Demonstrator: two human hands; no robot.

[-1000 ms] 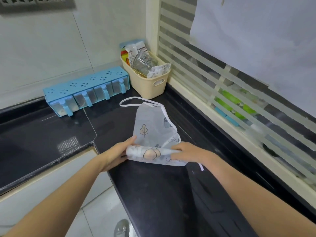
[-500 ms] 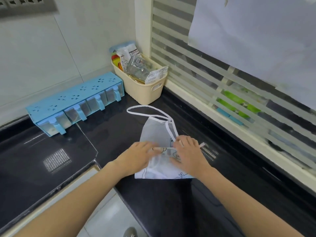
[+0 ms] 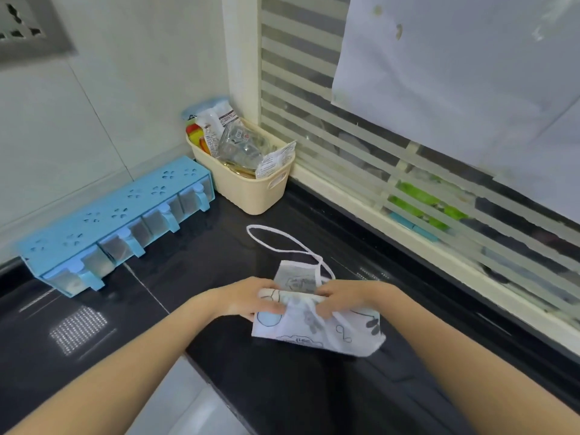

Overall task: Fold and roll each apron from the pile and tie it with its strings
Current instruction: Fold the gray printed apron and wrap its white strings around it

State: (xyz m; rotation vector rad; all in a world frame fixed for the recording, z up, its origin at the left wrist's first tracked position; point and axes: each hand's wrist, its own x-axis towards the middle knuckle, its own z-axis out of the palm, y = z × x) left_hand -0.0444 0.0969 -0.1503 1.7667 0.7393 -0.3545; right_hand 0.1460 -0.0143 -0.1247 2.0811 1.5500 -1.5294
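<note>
Both hands, left hand (image 3: 248, 298) and right hand (image 3: 348, 296), grasp the white printed fabric apron (image 3: 317, 328) roll on the black desk (image 3: 282, 387); fingers should roll tightly and evenly toward the white neck strap (image 3: 276, 244).

white printed apron (image 3: 317, 331), blue spice rack (image 3: 119, 221)

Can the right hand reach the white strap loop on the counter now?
Probably yes, once it lets go. The right hand grips the apron; the strap loop lies just beyond it on bare counter, nothing between.
</note>
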